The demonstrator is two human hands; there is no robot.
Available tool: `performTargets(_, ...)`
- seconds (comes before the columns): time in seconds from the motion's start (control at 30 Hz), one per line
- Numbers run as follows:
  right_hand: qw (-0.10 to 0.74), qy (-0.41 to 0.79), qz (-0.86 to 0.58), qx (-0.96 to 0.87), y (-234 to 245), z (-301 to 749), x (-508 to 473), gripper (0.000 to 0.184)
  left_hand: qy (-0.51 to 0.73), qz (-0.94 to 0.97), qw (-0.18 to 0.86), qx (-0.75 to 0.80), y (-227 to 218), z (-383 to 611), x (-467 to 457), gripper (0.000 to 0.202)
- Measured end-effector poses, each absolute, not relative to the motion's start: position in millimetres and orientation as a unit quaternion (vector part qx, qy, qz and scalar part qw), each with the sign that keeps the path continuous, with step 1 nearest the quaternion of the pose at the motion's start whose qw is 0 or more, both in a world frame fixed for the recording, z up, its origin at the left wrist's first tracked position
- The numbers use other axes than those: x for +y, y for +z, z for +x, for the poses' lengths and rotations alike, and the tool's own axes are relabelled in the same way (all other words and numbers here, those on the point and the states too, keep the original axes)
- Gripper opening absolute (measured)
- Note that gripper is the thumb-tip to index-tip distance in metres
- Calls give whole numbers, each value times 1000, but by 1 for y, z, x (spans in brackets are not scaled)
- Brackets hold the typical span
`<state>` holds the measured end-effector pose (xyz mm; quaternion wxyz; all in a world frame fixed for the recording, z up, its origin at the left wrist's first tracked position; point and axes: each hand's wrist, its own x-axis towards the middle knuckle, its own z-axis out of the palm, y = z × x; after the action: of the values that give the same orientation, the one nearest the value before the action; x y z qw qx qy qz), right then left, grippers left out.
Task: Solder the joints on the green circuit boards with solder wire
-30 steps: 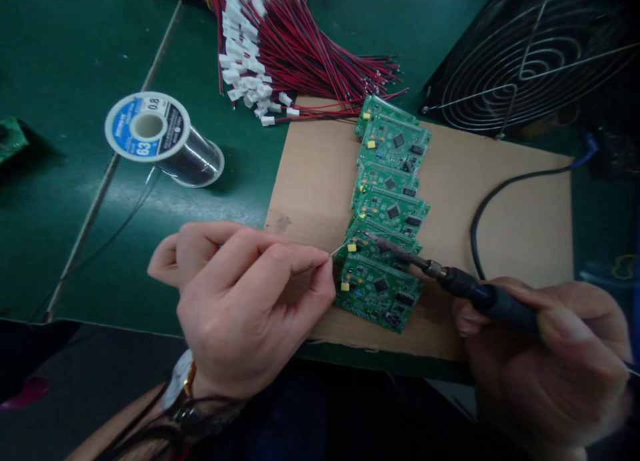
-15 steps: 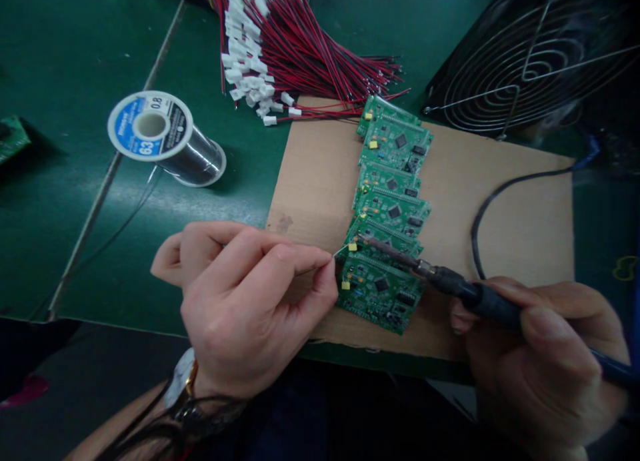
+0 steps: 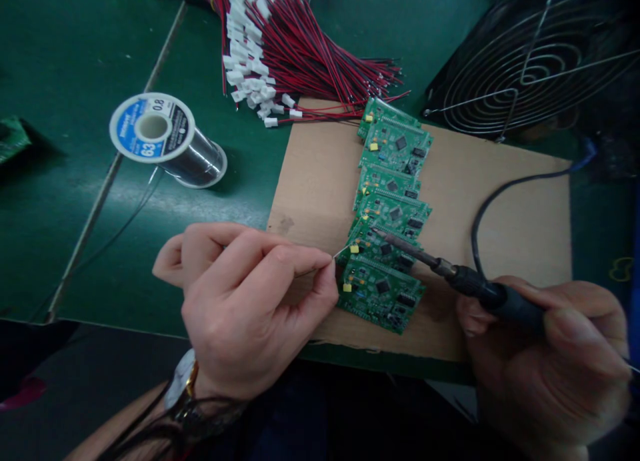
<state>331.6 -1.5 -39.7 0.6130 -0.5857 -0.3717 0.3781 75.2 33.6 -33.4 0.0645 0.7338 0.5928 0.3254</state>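
Observation:
Several green circuit boards [image 3: 393, 211] lie overlapped in a row on a brown cardboard sheet [image 3: 320, 174]. My left hand [image 3: 245, 308] pinches a thin solder wire [image 3: 342, 251] whose end points at a yellow part on the second-nearest board. My right hand [image 3: 545, 354] grips the black handle of a soldering iron [image 3: 440, 266]. Its tip rests over that same board, a little right of the wire's end. A watch sits on my left wrist.
A solder spool [image 3: 160, 134] lies on the green mat [image 3: 75, 61] at the left. A bundle of red and black wires with white connectors [image 3: 290, 48] lies at the top. A black wire-grille fan [image 3: 530, 54] stands at top right. The iron's black cord [image 3: 500, 194] loops over the cardboard.
The iron's tip has shifted slightly to the right along the board, after having edged left half a second ago. My left hand and the wire have stayed almost still.

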Motion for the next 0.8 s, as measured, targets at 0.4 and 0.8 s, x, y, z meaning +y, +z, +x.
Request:
performTargets(0.4, 618, 399, -556, -387, -41, 330, 0, 9, 348, 728, 51, 589, -34, 78, 36, 17)
performTargets(0.8, 683, 343, -548, -339, -29, 359, 11, 20, 403, 745, 84, 525, -66, 50, 42, 10)
